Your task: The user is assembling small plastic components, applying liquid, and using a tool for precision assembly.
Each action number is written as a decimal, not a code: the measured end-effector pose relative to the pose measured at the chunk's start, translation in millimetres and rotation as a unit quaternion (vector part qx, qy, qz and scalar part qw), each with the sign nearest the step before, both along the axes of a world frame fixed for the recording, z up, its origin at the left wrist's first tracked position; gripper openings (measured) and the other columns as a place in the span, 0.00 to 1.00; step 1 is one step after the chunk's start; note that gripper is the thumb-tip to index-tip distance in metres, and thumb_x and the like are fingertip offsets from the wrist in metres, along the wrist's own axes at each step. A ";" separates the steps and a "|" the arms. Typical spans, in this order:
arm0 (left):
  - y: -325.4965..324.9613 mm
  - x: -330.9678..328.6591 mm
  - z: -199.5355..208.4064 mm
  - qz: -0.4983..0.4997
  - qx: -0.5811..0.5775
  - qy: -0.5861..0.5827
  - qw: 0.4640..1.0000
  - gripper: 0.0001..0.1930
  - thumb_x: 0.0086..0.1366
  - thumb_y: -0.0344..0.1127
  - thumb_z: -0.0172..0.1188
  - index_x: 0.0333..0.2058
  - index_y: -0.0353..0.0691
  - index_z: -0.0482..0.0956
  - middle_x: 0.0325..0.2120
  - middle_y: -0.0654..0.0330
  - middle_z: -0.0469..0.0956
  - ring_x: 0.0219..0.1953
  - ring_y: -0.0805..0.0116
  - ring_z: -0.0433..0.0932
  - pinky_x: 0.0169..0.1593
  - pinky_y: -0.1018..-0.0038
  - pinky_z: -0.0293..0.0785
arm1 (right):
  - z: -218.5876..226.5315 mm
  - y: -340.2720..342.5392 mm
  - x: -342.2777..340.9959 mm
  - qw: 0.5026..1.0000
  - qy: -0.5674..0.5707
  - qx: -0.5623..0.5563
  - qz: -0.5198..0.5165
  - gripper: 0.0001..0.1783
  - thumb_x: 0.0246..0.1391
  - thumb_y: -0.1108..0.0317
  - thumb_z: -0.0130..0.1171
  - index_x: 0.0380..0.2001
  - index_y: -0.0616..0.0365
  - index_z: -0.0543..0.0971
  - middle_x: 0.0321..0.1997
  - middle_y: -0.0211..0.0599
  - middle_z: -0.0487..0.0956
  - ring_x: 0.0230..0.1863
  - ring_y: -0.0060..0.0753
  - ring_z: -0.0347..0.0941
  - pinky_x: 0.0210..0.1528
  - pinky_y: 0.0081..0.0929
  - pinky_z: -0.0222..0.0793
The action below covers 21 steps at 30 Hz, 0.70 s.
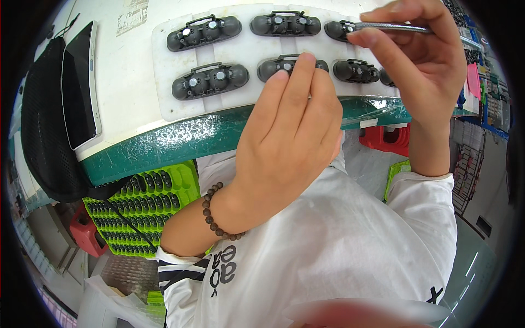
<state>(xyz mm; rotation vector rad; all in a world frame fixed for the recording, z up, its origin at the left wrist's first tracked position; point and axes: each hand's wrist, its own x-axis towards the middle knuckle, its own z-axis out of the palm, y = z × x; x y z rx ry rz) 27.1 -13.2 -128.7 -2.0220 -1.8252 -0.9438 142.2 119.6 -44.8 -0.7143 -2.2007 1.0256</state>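
My right hand (424, 65) pinches silver metal tweezers (394, 25) between thumb and fingers. Their tip reaches the black twin-lobed plastic part (336, 30) at the back right of a white plate (164, 71). Palm down, my left hand (290, 126) lies over the plate's front edge, fingers bent above the front middle black part (269, 69) and partly covering it. A tiny shiny spot shows between those fingers; what they hold is hidden. More such parts stand in two rows, among them the front left one (210, 81), with wire-like bars and round silvery spots.
Left of the plate lie a phone (82, 87) and a black mesh case (46, 120). Below the green table edge (164, 145), a lime-green tray (186, 180) holds many black parts. Red plastic stools (87, 232) stand under the table, and shelving is at the right.
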 end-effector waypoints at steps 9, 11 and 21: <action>0.1 -8.4 8.4 -0.027 -0.042 0.070 0.996 0.21 0.39 0.47 0.65 0.30 0.37 0.80 0.39 0.57 0.74 0.50 0.60 0.75 0.49 0.69 0.67 | -42.2 20.3 64.0 0.993 0.108 -0.055 -0.002 0.17 0.52 0.88 0.59 0.43 0.65 0.69 0.42 0.46 0.79 0.43 0.34 0.81 0.47 0.31 0.80; -0.2 -8.4 9.7 -0.027 -0.045 0.070 0.996 0.20 0.40 0.47 0.64 0.29 0.37 0.81 0.39 0.57 0.75 0.49 0.61 0.76 0.48 0.69 0.67 | -44.1 21.1 71.7 0.996 0.085 -0.027 -0.008 0.17 0.52 0.88 0.59 0.43 0.65 0.70 0.41 0.46 0.79 0.42 0.33 0.81 0.48 0.31 0.80; -3.7 -8.3 6.9 -0.005 -0.046 0.154 0.987 0.16 0.47 0.43 0.60 0.31 0.38 0.80 0.38 0.58 0.75 0.44 0.62 0.78 0.44 0.72 0.67 | -58.7 10.6 71.5 0.993 0.111 -0.046 -0.013 0.19 0.50 0.87 0.60 0.44 0.65 0.70 0.42 0.40 0.76 0.47 0.31 0.78 0.47 0.29 0.81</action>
